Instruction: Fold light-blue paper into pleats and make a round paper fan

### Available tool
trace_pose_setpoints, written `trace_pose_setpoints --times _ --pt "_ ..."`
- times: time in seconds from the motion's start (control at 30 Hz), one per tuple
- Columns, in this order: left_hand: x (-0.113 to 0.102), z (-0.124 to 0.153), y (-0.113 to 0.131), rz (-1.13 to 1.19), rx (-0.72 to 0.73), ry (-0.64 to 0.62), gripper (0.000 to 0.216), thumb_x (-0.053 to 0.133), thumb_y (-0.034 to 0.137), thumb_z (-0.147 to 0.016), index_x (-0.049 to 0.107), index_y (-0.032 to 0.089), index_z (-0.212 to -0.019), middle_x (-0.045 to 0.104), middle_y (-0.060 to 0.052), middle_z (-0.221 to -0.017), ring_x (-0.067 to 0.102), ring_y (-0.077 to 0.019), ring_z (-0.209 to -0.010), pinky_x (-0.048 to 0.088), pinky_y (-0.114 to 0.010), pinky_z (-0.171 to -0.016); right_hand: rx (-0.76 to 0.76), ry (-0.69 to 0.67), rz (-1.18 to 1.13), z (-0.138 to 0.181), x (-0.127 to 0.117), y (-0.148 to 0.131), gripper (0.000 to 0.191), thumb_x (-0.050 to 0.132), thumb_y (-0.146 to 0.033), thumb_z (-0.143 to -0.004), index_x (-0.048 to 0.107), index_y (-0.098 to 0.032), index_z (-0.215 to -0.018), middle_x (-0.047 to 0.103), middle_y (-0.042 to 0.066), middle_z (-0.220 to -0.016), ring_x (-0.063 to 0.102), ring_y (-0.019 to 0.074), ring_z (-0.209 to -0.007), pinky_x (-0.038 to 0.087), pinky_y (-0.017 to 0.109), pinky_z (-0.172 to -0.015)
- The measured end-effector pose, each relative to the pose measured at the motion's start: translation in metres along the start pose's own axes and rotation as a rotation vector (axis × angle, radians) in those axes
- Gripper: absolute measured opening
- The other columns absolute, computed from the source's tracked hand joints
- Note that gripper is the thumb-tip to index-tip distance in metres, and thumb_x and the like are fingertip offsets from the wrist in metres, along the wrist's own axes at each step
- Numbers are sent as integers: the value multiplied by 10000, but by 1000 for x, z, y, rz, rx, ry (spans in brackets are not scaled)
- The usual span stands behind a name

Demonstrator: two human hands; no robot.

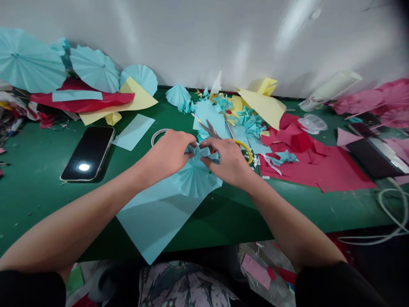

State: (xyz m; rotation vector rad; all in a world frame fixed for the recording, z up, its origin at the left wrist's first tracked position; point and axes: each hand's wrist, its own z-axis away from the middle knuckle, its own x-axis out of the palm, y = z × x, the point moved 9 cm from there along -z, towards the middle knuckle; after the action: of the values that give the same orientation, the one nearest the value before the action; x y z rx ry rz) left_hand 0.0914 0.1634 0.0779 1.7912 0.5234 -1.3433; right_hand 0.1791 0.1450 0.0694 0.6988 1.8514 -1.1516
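Light-blue paper in your hands: a pleated paper fan [194, 183], centre of the bench, its near side spread over the far end of a flat blue sheet [156, 226].

Progress, as far as it shows: pleats are in and the near side is fanned out. Far end looks bunched, and your fingers cover most of it, so can't tell if it's fixed or loose. Flat sheet shows no pleats. Pleated blue discs [28, 62] at far left look formed; small pleated cone [178, 94] at far centre looks formed too.

Grip: your left hand [177, 149] pinches the fan's far end from the left, fingers nearly closed with just paper between. Your right hand [226, 160] has thumb and forefinger close together on the right side of that same end. Fingertips of both hands sit near each other, slight gap. Exact contact under the fingers is hidden.

Around you: scissors [213, 129] just beyond the right hand, white ring [156, 135] just behind the left, phone [87, 153] well left, red paper [341, 170] to the right.
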Motion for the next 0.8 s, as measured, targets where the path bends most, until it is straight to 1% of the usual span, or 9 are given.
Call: trace_pose_setpoints --times 0.13,0.2,0.3,0.37,0.5,0.57,0.63,0.7,0.8 --pt "1 -1 3 46 50 -29 156 551 296 -759 649 184 -807 654 -30 -770 589 -185 -715 371 -253 -586 -25 2 26 -1 0 -1 147 575 -197 -729 621 -181 -868 655 35 -761 599 192 -737 369 355 -765" --pt "1 -1 3 33 59 -44 177 545 335 -773 633 185 -738 628 -24 -700 577 -180 -684 349 -253 -559 -31 3 39 -1 0 -1 98 575 -202 -726 624 -174 -806 648 39 -734 594 193 -723 372 334 -723" --pt "1 -2 3 -6 38 -51 267 501 363 -802 575 182 -620 572 -24 -603 547 -167 -604 313 -260 -519 -37 -12 52 -1 1 -1 59 571 -223 -720 594 -170 -713 623 36 -676 578 187 -678 369 297 -643" --pt "0 -2 1 -18 11 -40 270 486 352 -800 556 183 -601 558 -28 -599 525 -156 -569 306 -261 -507 -25 0 31 -1 -1 -1 75 578 -234 -713 584 -174 -759 628 32 -699 579 185 -677 376 290 -633" --pt "-1 -2 -2 -7 -51 -23 235 480 315 -770 537 184 -583 544 -29 -602 495 -142 -540 301 -265 -490 3 39 -19 1 -5 0 342 614 -208 -683 521 -192 -1012 649 46 -921 611 209 -811 407 315 -717" --pt "-1 -2 -3 -1 -58 -23 243 472 298 -767 507 183 -556 530 -27 -584 493 -143 -540 294 -269 -487 2 32 -38 2 -4 -1 378 613 -194 -678 492 -213 -1036 638 46 -992 616 216 -865 413 331 -753" --pt "1 -3 -2 1 -38 -36 248 469 278 -765 468 183 -536 519 -27 -570 506 -150 -561 291 -274 -493 0 22 -61 2 -4 -2 359 602 -186 -682 485 -225 -1019 641 34 -980 623 212 -871 418 339 -767" --pt "4 -3 0 6 -9 -61 242 466 259 -763 437 184 -535 512 -26 -564 521 -159 -585 293 -276 -503 4 11 -78 1 -3 -2 333 591 -179 -687 488 -224 -1000 651 20 -916 629 204 -853 422 339 -768" --pt "9 -2 1 28 5 -107 227 433 244 -783 415 187 -564 500 -17 -552 512 -154 -564 296 -277 -501 11 3 -83 1 -2 -2 306 586 -168 -690 500 -215 -980 660 14 -870 634 196 -833 424 331 -757"
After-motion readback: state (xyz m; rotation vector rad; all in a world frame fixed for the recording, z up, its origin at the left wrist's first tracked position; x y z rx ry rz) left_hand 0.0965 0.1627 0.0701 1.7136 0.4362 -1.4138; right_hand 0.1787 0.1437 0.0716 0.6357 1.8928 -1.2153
